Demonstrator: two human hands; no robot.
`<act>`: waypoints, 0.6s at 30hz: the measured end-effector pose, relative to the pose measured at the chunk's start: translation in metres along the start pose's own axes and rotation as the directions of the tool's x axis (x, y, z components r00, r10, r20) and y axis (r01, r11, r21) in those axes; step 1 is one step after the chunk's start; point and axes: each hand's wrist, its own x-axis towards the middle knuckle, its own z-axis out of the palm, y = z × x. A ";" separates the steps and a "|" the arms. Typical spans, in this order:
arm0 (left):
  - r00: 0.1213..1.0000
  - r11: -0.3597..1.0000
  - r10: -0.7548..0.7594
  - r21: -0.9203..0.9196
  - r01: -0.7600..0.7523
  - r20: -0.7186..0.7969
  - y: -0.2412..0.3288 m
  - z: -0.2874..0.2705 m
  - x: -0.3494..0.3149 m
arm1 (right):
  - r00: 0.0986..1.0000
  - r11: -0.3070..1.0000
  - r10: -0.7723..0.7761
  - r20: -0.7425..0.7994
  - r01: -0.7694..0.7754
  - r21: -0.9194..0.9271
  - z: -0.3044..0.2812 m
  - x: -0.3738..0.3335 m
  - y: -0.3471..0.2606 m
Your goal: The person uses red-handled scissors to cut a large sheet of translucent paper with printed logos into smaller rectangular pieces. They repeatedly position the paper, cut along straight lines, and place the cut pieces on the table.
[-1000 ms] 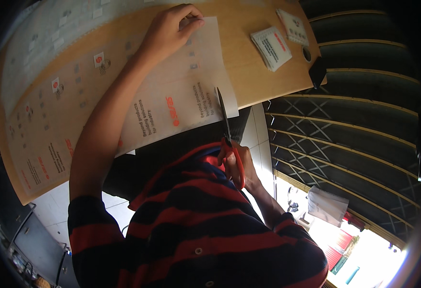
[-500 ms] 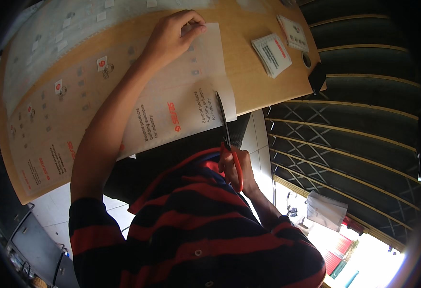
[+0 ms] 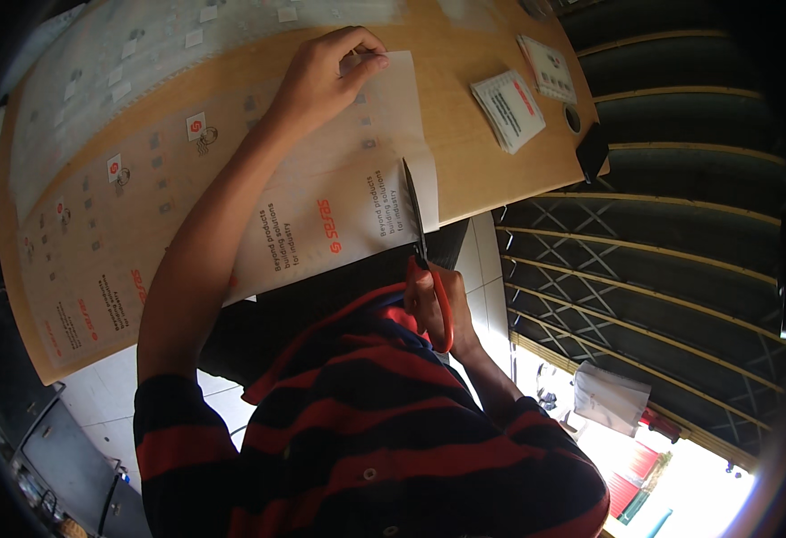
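Observation:
A long translucent sheet point(image 3: 308, 175) printed with red logos and dark lettering lies along the near side of the table. At the sheet's far right corner, my left hand point(image 3: 334, 76) has thumb and fingers closed on the edge, with the forearm crossing over the sheet. My right hand point(image 3: 433, 309), low at the near edge, grips scissors point(image 3: 447, 314) with orange-red handles. Their dark blades point away from me, up along the sheet's right end, with a narrow strip of it to their right. How far the lower blade reaches under the sheet is hidden.
The wooden table point(image 3: 460, 152) carries a stack of printed cards point(image 3: 509, 109) and a second stack point(image 3: 550, 70) at the far right. Another clear printed sheet point(image 3: 160, 45) covers the far left. A dark folding shutter point(image 3: 662, 224) stands to the right, a grey cabinet point(image 3: 70, 462) at lower left.
The scissors and my right hand have moved slightly forward along the sheet, away from my body. My left hand keeps its hold on the far corner.

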 end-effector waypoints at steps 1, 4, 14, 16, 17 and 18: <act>1.000 1.000 0.003 0.003 -0.003 -0.003 0.000 0.000 0.000 | 1.000 1.000 -0.015 -0.018 0.014 -0.028 0.001 0.000 0.002; 1.000 1.000 0.021 0.010 -0.020 -0.015 0.001 0.000 0.001 | 0.998 0.997 -0.039 -0.046 0.035 -0.072 0.002 -0.002 0.010; 0.999 0.997 -0.045 -0.060 0.044 -0.020 0.002 -0.001 0.000 | 1.000 1.000 -0.004 0.029 0.003 0.013 -0.007 0.006 -0.009; 0.998 0.995 -0.063 -0.082 0.062 -0.010 0.003 -0.001 0.000 | 0.999 1.000 0.006 0.037 -0.007 0.026 -0.008 0.008 -0.011; 0.999 0.996 -0.052 -0.074 0.051 -0.013 0.003 -0.001 0.000 | 0.999 1.000 0.015 0.038 -0.016 0.021 -0.009 0.010 -0.013; 0.999 0.997 -0.043 -0.066 0.042 -0.015 0.002 -0.001 0.001 | 0.999 1.000 0.025 0.040 -0.025 0.015 -0.008 0.010 -0.014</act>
